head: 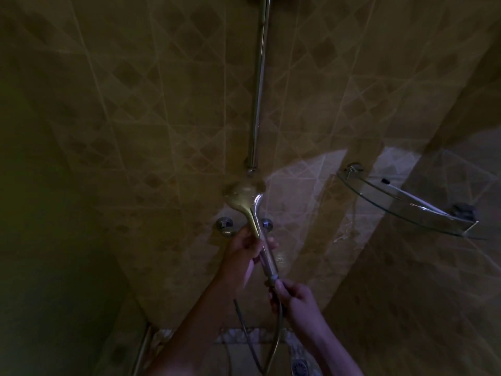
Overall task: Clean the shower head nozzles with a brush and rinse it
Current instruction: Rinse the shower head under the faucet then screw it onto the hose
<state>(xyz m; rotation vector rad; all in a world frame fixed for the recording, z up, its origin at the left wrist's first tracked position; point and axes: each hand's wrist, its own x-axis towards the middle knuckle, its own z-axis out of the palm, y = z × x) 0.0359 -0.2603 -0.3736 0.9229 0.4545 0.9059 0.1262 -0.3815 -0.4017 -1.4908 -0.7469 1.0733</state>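
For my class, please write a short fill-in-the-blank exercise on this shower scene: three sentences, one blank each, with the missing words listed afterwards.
1. The left hand grips the handle of the ______.
2. The right hand holds the ______ just below the handle's end.
3. The glass corner shelf is fixed to the wall on the ______ side of the chrome riser rail.

Missing words: shower head; hose; right

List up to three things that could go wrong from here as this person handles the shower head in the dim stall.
1. The left hand grips the shower head by its wet-looking handle; it might slip.
2. The right hand holds the hose near the joint; twisting could loosen it.
3. The glass shelf juts out nearby; an elbow could knock it.
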